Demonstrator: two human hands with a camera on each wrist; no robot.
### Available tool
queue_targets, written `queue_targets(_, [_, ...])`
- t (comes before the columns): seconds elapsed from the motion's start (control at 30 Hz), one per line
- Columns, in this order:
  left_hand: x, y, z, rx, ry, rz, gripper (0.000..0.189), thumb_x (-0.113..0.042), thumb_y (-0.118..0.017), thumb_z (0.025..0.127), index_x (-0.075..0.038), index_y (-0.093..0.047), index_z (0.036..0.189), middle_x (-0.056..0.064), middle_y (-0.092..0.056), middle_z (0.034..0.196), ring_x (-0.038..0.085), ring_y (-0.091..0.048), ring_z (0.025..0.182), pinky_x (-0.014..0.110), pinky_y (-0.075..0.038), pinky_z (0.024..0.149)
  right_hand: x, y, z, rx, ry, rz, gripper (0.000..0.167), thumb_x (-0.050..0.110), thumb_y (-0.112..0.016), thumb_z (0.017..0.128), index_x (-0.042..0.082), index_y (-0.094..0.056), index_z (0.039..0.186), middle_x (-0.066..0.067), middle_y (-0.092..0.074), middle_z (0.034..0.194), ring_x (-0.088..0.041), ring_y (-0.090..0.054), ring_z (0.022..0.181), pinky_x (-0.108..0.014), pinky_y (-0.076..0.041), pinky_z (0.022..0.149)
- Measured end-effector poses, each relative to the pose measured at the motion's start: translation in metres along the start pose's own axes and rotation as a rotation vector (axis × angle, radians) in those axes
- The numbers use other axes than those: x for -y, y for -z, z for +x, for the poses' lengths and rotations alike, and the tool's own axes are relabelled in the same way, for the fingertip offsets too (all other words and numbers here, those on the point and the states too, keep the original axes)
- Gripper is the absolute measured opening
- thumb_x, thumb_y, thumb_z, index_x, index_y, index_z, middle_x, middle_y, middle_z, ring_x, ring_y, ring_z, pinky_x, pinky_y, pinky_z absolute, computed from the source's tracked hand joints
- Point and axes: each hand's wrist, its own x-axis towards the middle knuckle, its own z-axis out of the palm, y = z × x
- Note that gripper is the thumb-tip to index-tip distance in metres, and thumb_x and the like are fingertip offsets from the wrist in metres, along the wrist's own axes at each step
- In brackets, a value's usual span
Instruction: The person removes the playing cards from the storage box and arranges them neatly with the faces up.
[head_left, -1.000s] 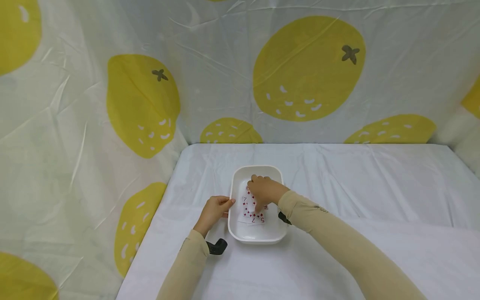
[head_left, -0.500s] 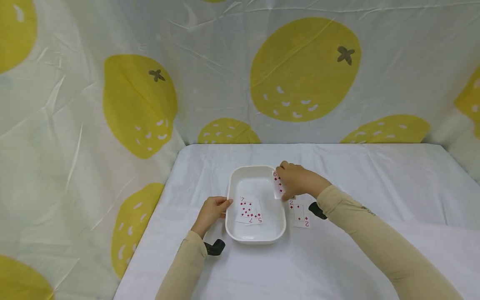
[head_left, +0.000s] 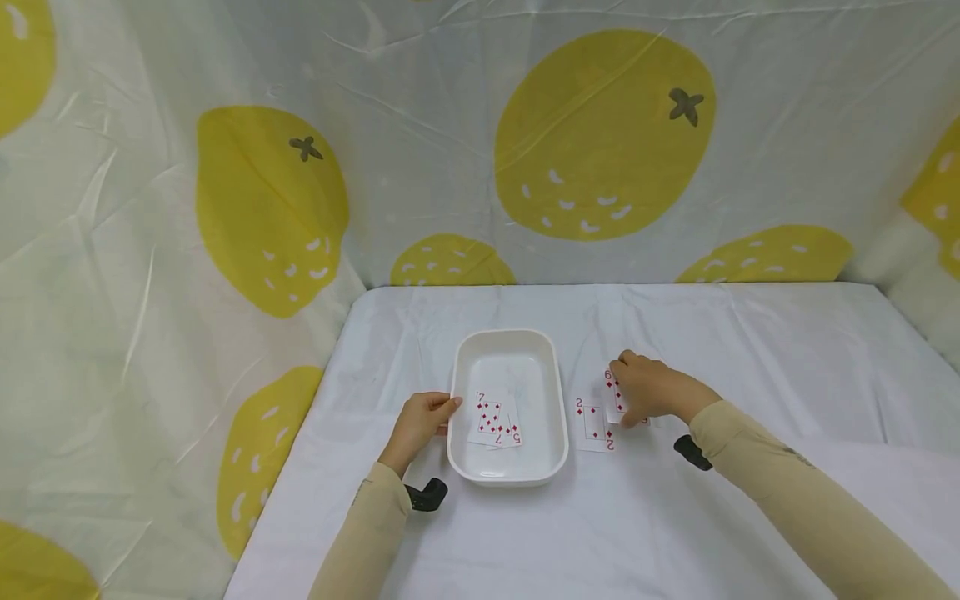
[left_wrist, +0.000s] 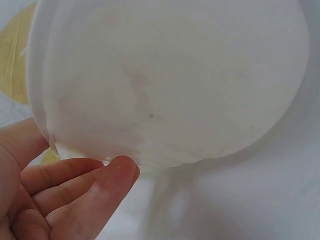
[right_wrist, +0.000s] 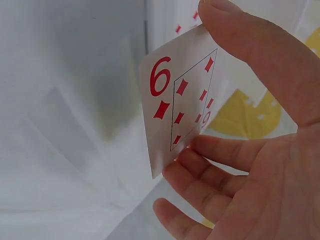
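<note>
The fingers of the right hand [head_left: 654,388] pinch a six of diamonds [right_wrist: 181,97] by its edges, the thumb on one side and the other fingertips opposite. The card's face shows, and it is just above or on the cloth to the right of the tub; I cannot tell whether it touches down. Near it, on the tub side, a two of diamonds [head_left: 595,427] lies face up on the white cloth [head_left: 525,542].

The left hand [head_left: 416,427] grips the left side of a white tub [head_left: 517,358], thumb over the rim and fingers against the outside wall. Inside, toward the near end, a seven of diamonds [head_left: 489,417] partly covers a five of diamonds [head_left: 515,435], both face up.

Farther out, each forearm wears a beige sleeve [head_left: 810,500], with a black piece [head_left: 427,495] at the wrist. Beyond the table's far edge hangs a pale curtain [head_left: 420,125] printed with big yellow lemons [head_left: 603,137].
</note>
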Motion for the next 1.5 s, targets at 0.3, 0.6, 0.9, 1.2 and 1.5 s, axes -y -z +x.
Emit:
queue_targets(0.3, [0.0,-0.001,0.0,0.0,0.0,0.005,0.034,-0.024,-0.06,0.087,0.004,-0.063,0.105,0.015,-0.065,0.092,0.019,-0.064,0.071,0.029,-0.055,0.061,-0.012,-0.028,-0.016,0.051,-0.038,0.045,0.078,0.029,-0.085,0.057,-0.008,-0.047,0.115,-0.014,-0.044,0.099,-0.021,-0.045,0.073,-0.035,-0.046,0.066])
queue_targets(0.6, [0.0,0.0,-0.001,0.001,0.008,-0.014,0.031,-0.021,-0.059,0.088,0.004,-0.062,0.106,0.015,-0.064,0.093,0.019,-0.064,0.072,0.029,-0.055,0.062,-0.012,-0.037,-0.018,0.044,-0.031,0.033,0.084,0.033,-0.086,0.054,-0.009,-0.047,0.116,-0.019,-0.045,0.104,-0.024,-0.047,0.078,-0.042,-0.047,0.074])
queue_targets(0.9, [0.0,0.001,-0.001,0.003,0.0,-0.007,0.034,-0.025,-0.06,0.087,0.004,-0.063,0.106,0.014,-0.064,0.094,0.019,-0.064,0.074,0.029,-0.055,0.062,-0.013,-0.029,-0.015,0.012,-0.009,0.049,0.086,0.033,-0.082,0.062,-0.011,-0.041,0.123,-0.024,-0.043,0.117,-0.033,-0.05,0.093,-0.047,-0.044,0.085])
queue_targets(1.2, [0.003,0.0,0.002,-0.001,0.009,0.008,0.034,-0.026,-0.06,0.087,0.002,-0.063,0.106,0.013,-0.064,0.094,0.021,-0.064,0.076,0.029,-0.054,0.063,0.002,-0.006,-0.008,-0.064,0.052,0.075,0.085,0.038,-0.069,0.077,-0.013,-0.031,0.131,-0.032,-0.029,0.135,-0.046,-0.028,0.122,-0.053,-0.024,0.101])
queue_targets(1.5, [0.004,0.0,0.004,-0.003,0.008,0.004,0.033,-0.024,-0.06,0.088,0.003,-0.063,0.106,0.013,-0.065,0.094,0.02,-0.064,0.075,0.028,-0.054,0.062,0.037,0.015,0.018,-0.133,0.149,0.043,0.082,0.038,-0.066,0.08,-0.011,-0.028,0.134,-0.029,-0.026,0.138,-0.043,-0.026,0.125,-0.05,-0.022,0.103])
